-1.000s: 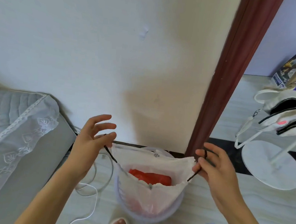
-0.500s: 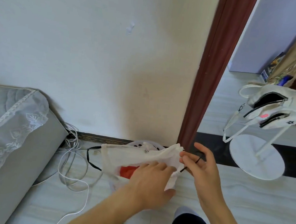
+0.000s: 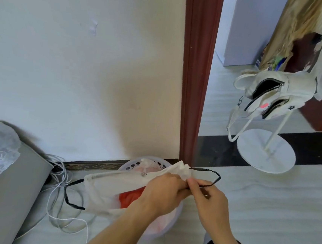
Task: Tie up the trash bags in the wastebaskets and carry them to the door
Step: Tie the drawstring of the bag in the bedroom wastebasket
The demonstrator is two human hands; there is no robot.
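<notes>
Drawstring trash bag [image 3: 110, 187] in the wastebasket [image 3: 142, 162] by the door frame [image 3: 195, 76], left hand [image 3: 164, 193] bunching its mouth, right hand [image 3: 210, 199] pinching the black drawstring [image 3: 215, 176]; unknotted, not yet carried.

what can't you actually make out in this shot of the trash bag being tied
All in the head view:
- Wastebasket: mostly hidden by the trash bag and both forearms; only parts of its wall show.
- Bag contents: only a red patch shows; what it is cannot be told.
- Left hand grip: fingertips hidden behind the hand and the bunched bag.
- Whether a knot exists: hidden where the right hand pinches the black drawstring.
- Coat stand: top cut off by the frame edge.
</notes>
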